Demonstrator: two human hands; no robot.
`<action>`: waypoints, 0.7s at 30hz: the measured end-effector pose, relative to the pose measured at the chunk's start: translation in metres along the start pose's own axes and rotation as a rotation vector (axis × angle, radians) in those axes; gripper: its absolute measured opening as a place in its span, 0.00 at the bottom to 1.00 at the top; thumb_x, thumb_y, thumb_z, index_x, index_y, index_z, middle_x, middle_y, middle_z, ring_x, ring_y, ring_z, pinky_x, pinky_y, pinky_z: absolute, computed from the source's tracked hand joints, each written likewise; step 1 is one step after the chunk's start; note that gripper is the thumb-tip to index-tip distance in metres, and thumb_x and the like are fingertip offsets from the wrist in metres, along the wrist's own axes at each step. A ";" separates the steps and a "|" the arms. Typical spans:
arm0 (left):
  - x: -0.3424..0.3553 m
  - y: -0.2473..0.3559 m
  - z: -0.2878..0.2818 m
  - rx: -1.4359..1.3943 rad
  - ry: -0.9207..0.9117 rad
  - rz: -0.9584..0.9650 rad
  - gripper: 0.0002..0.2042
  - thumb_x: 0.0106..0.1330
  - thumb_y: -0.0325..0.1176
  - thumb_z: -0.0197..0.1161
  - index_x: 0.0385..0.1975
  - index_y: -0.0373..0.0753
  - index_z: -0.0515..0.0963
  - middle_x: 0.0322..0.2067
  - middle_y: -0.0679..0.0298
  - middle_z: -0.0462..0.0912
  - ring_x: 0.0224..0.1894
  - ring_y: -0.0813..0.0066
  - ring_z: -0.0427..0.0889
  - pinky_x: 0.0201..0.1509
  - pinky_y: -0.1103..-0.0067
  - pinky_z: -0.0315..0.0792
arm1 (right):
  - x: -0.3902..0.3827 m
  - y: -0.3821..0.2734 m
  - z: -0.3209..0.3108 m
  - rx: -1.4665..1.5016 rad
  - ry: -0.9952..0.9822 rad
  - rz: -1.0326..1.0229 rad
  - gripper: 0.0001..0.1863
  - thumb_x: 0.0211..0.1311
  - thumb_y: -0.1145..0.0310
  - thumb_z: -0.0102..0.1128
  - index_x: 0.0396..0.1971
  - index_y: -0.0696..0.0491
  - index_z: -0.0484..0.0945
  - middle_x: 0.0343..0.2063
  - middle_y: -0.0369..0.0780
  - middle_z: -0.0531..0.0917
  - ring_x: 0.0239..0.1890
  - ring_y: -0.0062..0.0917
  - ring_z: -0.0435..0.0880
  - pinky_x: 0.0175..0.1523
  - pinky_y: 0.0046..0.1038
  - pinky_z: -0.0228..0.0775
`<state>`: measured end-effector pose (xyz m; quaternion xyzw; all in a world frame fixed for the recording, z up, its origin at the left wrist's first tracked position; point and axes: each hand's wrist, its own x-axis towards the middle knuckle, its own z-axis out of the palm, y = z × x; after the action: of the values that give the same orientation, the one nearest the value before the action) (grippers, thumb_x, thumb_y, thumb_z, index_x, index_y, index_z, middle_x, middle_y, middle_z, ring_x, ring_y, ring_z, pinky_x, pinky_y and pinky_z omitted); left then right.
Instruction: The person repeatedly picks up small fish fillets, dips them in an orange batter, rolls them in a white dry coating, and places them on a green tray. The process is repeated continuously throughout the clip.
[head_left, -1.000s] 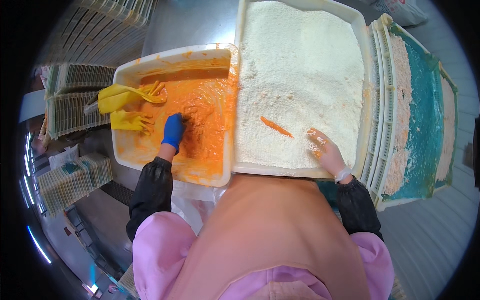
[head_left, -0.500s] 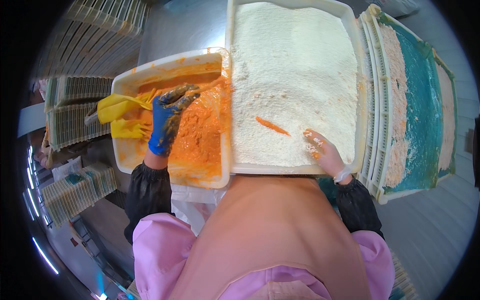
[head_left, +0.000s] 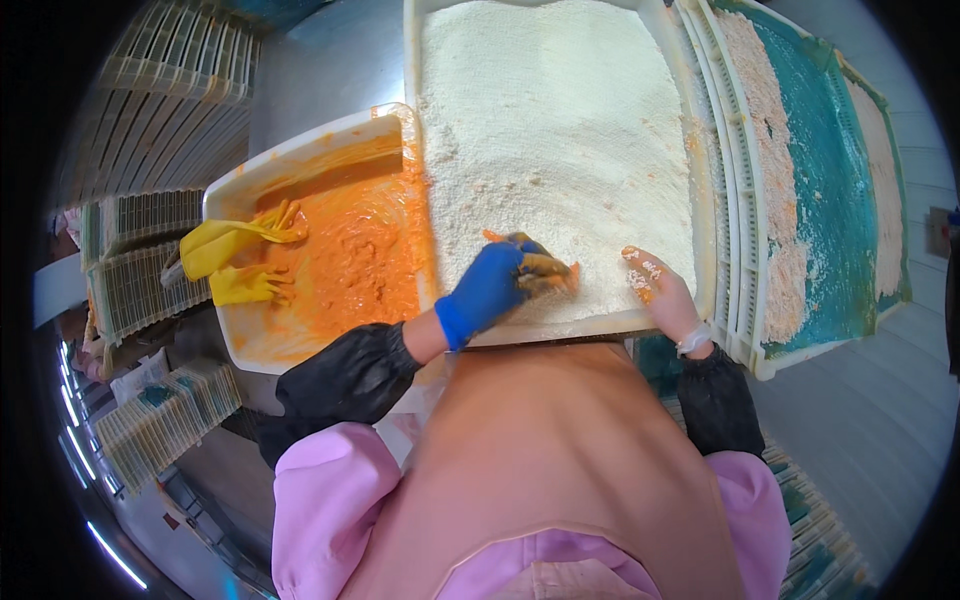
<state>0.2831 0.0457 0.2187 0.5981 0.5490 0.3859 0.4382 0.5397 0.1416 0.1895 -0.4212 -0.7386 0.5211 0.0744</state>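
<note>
My left hand [head_left: 490, 290], in a blue glove smeared with orange batter, is low over the white crumbs [head_left: 560, 110] in the large tub. Its fingers are closed on an orange-coated strip [head_left: 572, 276], mostly hidden, with one end showing beside the fingertips. The tip of another orange strip [head_left: 490, 236] shows beyond the knuckles; the glove covers the rest. To the right, my right hand [head_left: 664, 292], in a thin pale glove, hovers at the crumbs with nothing in it. Its fingers are loosely extended, the tips caked with orange and crumbs.
Left of the crumbs stands a white tub [head_left: 225, 290] of orange batter [head_left: 360, 245], with yellow gloves [head_left: 215, 250] over its left side. Stacked trays [head_left: 725, 190] with green mesh and rows of crumbed pieces [head_left: 785, 220] stand at the right. More racks [head_left: 150, 110] stand at far left.
My left hand has moved right, from over the batter tub into the crumb tub, carrying an orange strip. It now covers most of the strip lying there. My right hand stays near its place.
</note>
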 end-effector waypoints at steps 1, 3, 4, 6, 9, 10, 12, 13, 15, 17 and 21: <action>-0.001 -0.029 0.003 0.205 0.038 0.077 0.11 0.49 0.25 0.60 0.34 0.42 0.79 0.29 0.61 0.78 0.36 0.63 0.73 0.38 0.74 0.69 | -0.002 0.003 -0.001 0.009 0.002 0.002 0.20 0.51 0.78 0.53 0.47 0.55 0.71 0.48 0.43 0.74 0.51 0.32 0.72 0.55 0.24 0.62; -0.002 -0.056 0.001 0.634 -0.015 -0.014 0.09 0.50 0.27 0.57 0.31 0.43 0.78 0.30 0.60 0.76 0.38 0.60 0.72 0.41 0.71 0.68 | -0.001 0.008 -0.001 -0.010 -0.003 -0.016 0.20 0.51 0.78 0.54 0.48 0.56 0.70 0.48 0.43 0.74 0.51 0.31 0.72 0.54 0.24 0.62; -0.002 -0.057 0.000 0.702 0.009 -0.008 0.08 0.50 0.27 0.58 0.30 0.43 0.79 0.31 0.61 0.76 0.38 0.59 0.72 0.41 0.70 0.67 | -0.001 0.009 0.000 -0.036 -0.016 -0.033 0.20 0.51 0.78 0.54 0.48 0.56 0.70 0.48 0.43 0.74 0.51 0.31 0.72 0.54 0.24 0.62; -0.002 -0.059 -0.001 0.839 0.062 0.000 0.07 0.49 0.29 0.60 0.28 0.43 0.79 0.31 0.61 0.76 0.37 0.58 0.72 0.42 0.68 0.65 | 0.003 0.014 0.004 -0.109 -0.034 -0.078 0.21 0.51 0.77 0.55 0.48 0.57 0.70 0.48 0.43 0.74 0.50 0.31 0.73 0.54 0.24 0.63; 0.004 -0.053 0.000 0.951 0.088 -0.010 0.07 0.48 0.29 0.61 0.28 0.44 0.79 0.32 0.61 0.75 0.38 0.58 0.71 0.42 0.68 0.64 | 0.020 0.023 0.013 -0.179 -0.032 -0.086 0.21 0.50 0.75 0.57 0.48 0.57 0.70 0.48 0.43 0.73 0.50 0.31 0.72 0.54 0.25 0.63; 0.005 -0.049 -0.003 0.929 0.106 -0.011 0.07 0.48 0.29 0.61 0.28 0.44 0.79 0.32 0.61 0.75 0.39 0.58 0.71 0.42 0.68 0.64 | 0.030 0.022 0.019 -0.157 -0.020 -0.037 0.22 0.50 0.73 0.58 0.48 0.57 0.70 0.48 0.44 0.73 0.50 0.32 0.72 0.54 0.26 0.63; 0.003 -0.040 -0.010 0.889 0.143 -0.012 0.06 0.48 0.29 0.62 0.27 0.43 0.79 0.32 0.61 0.75 0.39 0.58 0.70 0.42 0.68 0.64 | 0.056 0.010 0.034 -0.224 -0.005 0.034 0.24 0.48 0.70 0.61 0.48 0.56 0.70 0.48 0.45 0.72 0.50 0.35 0.72 0.53 0.27 0.63; 0.000 -0.036 -0.012 0.874 0.185 -0.021 0.07 0.47 0.29 0.61 0.28 0.44 0.78 0.32 0.61 0.74 0.40 0.59 0.70 0.42 0.68 0.64 | 0.069 -0.002 0.048 -0.312 -0.006 0.056 0.26 0.47 0.67 0.63 0.49 0.56 0.69 0.48 0.45 0.72 0.50 0.36 0.71 0.53 0.28 0.63; 0.001 -0.031 -0.018 0.846 0.260 -0.025 0.08 0.45 0.29 0.60 0.28 0.44 0.77 0.33 0.63 0.74 0.41 0.60 0.70 0.43 0.69 0.63 | 0.085 -0.015 0.087 -0.249 0.081 -0.173 0.29 0.44 0.65 0.65 0.49 0.55 0.68 0.46 0.46 0.72 0.48 0.39 0.72 0.52 0.31 0.64; 0.003 -0.021 -0.031 0.826 0.343 0.031 0.07 0.47 0.29 0.61 0.27 0.44 0.78 0.30 0.62 0.75 0.38 0.61 0.71 0.43 0.69 0.63 | 0.087 -0.046 0.108 -0.252 0.003 -0.247 0.29 0.43 0.65 0.66 0.49 0.54 0.68 0.45 0.45 0.72 0.47 0.39 0.72 0.51 0.33 0.65; -0.031 -0.013 -0.073 0.842 0.490 0.059 0.07 0.49 0.29 0.63 0.29 0.44 0.79 0.29 0.61 0.76 0.35 0.62 0.72 0.41 0.70 0.64 | 0.083 -0.031 0.086 -0.383 -0.073 -0.392 0.29 0.43 0.64 0.65 0.49 0.53 0.67 0.44 0.45 0.72 0.46 0.38 0.72 0.48 0.32 0.66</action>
<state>0.2072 0.0222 0.2298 0.6302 0.7272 0.2721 0.0050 0.4230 0.1360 0.1492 -0.2576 -0.8933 0.3624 0.0661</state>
